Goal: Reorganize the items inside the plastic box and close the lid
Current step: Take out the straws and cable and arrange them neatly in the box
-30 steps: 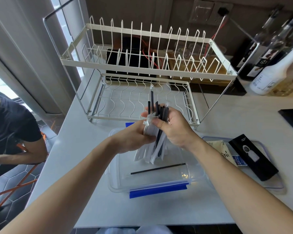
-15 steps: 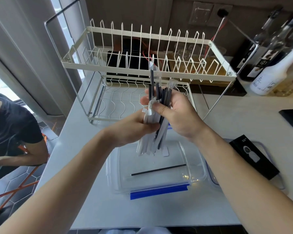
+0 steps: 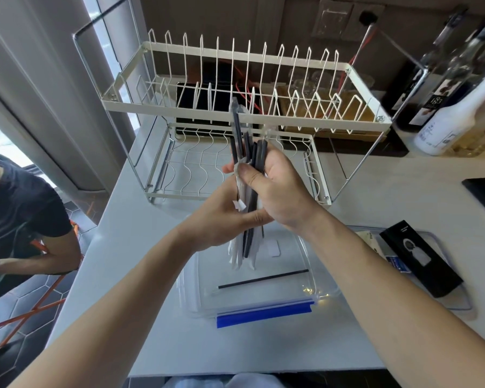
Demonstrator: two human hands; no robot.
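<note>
- Here, both hands hold a bundle of wrapped straws (image 3: 248, 191) upright above the clear plastic box (image 3: 305, 256), the bundle's lower ends hanging just over the box's far half.
- The right hand (image 3: 277, 189) is curled round the bundle's upper part, thumb pressed across the front, black straw tips sticking up past the fingers.
- The left hand (image 3: 224, 219) grips the same bundle lower down, its fingers wrapped round the white paper sleeves.
- One single black straw (image 3: 263, 279) lies flat on the floor of the box, slanted, near its front wall.
- A blue clip (image 3: 263, 313) runs along the box's near edge.
- The lid (image 3: 457, 301) lies flat on the counter (image 3: 123, 247) to the right of the box, with a black packet (image 3: 420, 257) and some smaller packets resting on it.
- A white wire dish rack (image 3: 235, 113) stands at the far side of the counter, behind the hands.
- Bottles (image 3: 454, 107) stand at the far right.
- A seated person in a dark shirt (image 3: 20, 208) shows at the left edge.
</note>
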